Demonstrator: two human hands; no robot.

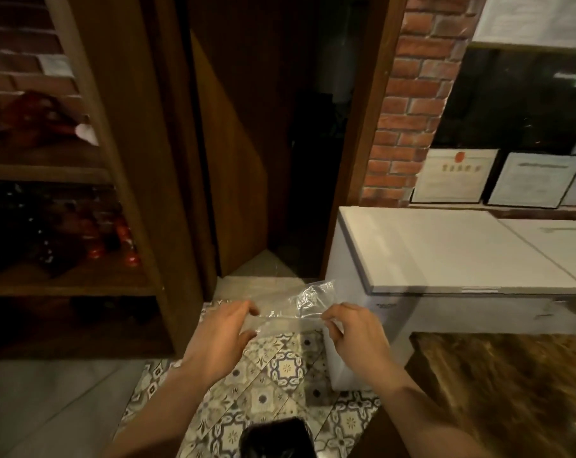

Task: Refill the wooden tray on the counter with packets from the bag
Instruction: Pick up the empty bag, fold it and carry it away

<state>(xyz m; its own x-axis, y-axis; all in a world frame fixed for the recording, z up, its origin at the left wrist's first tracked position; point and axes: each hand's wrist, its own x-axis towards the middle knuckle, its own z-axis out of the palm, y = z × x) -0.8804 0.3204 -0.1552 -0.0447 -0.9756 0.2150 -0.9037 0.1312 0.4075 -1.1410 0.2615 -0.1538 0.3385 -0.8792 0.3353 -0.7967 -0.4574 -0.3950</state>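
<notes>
Clear plastic bag (290, 312) held up above patterned floor tiles (280, 368), stretched between both hands, crumpled upper corner toward the right. Left hand (219, 338) gripping the bag's left edge, thumb and fingers curled round the film. Right hand (356, 332) pinching the right edge between thumb and fingertips. Contents of bag not discernible; appears slack and see-through. White chest freezer (445, 256) just right of the hands, lid closed. Dark wooden counter surface (511, 375) at lower right, near the right forearm. Wooden shelving (82, 226) at left, red items blurred. Brick wall (409, 104) and framed documents (455, 176) behind freezer.
</notes>
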